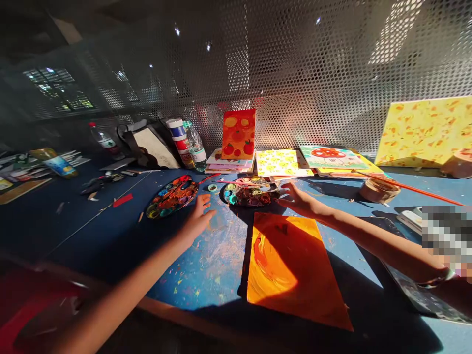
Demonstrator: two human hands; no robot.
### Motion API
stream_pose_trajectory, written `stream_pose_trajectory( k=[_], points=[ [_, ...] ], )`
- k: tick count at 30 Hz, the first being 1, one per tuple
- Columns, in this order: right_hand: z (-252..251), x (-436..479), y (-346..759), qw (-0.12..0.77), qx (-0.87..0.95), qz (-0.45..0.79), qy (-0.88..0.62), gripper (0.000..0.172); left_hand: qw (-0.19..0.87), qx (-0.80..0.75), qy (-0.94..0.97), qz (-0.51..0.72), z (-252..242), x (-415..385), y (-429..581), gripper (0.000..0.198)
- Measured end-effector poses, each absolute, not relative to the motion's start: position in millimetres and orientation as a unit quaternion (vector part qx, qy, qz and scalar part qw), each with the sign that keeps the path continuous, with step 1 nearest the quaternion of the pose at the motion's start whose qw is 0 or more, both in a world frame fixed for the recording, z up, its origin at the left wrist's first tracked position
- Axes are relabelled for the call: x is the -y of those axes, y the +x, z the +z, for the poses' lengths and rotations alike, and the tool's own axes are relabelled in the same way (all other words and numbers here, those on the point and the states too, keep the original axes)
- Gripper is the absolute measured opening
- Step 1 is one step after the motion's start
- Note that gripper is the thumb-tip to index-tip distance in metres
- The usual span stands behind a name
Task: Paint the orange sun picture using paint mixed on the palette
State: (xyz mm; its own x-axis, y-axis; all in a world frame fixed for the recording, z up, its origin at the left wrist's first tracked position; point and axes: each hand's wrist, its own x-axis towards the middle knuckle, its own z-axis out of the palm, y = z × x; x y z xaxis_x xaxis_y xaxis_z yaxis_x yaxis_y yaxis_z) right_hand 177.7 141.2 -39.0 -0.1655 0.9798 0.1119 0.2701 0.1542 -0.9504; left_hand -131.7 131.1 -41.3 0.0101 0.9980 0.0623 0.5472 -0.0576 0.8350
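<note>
The person's left hand (201,216) is open, its fingers spread and holding nothing, low over the blue paint-spattered table (206,265) just beside a kidney-shaped paint palette (171,197) crusted with many colours; whether its fingertips touch the tabletop cannot be told. The right hand (300,199) is also open and empty, its fingers reaching to just beside the rim of a second, rounded palette (250,195), which is heaped with dark mixed paint and has paintbrushes (243,182) lying across it. Both palettes sit toward the middle of the table, nearer its far edge than the person. Below the right hand, toward the near edge, lies an orange painted canvas (295,270), partly in shadow. Along the far edge, before a perforated metal screen (295,73), an orange canvas with red fruit (238,133) stands tilted back on a stack of painted cards, beside paint tubs (177,135) and a water bottle (195,146). A mushroom painting (332,157) and a yellow-patterned sheet (282,162) lie flat to its right, while a roll of tape (379,191) and a long orange-handled brush (405,186) rest toward the right edge.
</note>
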Motion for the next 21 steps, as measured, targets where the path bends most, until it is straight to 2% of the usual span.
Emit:
stream_pose_trajectory(
  k=[3, 6, 13, 21],
  points=[
    [-48.4, -148.5, 172.3, 0.398, 0.662, 0.402, -0.492, 0.020, 0.263, -0.617, 0.659, 0.341, -48.8, -143.9, -147.9, 0.037],
    [-54.3, -151.1, 171.7, 0.378, 0.690, 0.366, -0.497, 0.023, 0.207, -0.612, 0.696, 0.313, -50.6, -154.5, -154.2, 0.040],
    [-62.1, -159.8, 178.7, 0.340, 0.729, 0.307, -0.509, 0.032, 0.062, -0.630, 0.743, 0.217, -41.6, -210.8, -146.1, 0.066],
    [-63.3, -158.5, 203.0, 0.329, 0.749, 0.238, -0.523, 0.043, -0.001, -0.659, 0.737, 0.147, -47.5, -249.0, -145.1, 0.062]
  ],
)
